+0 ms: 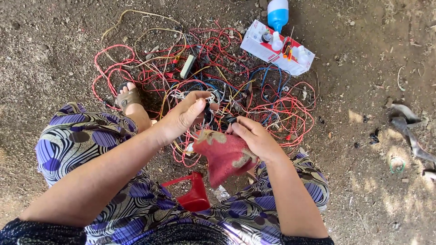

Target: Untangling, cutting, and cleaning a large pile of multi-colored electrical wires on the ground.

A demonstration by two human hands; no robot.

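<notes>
My left hand pinches a small dark piece with thin white wires at its fingertips, above a big tangle of red, blue, yellow and white wires spread on the dirt. My right hand grips a worn red cloth and also touches a small black part near the left hand's fingers. The two hands are close together, almost touching. What exactly the dark piece is stays too small to tell.
A white cardboard box holding small bottles and a tool lies at the back right, with a blue-and-white bottle behind it. A red plastic stool shows between my knees. My sandalled foot rests on the wires. Scraps lie right.
</notes>
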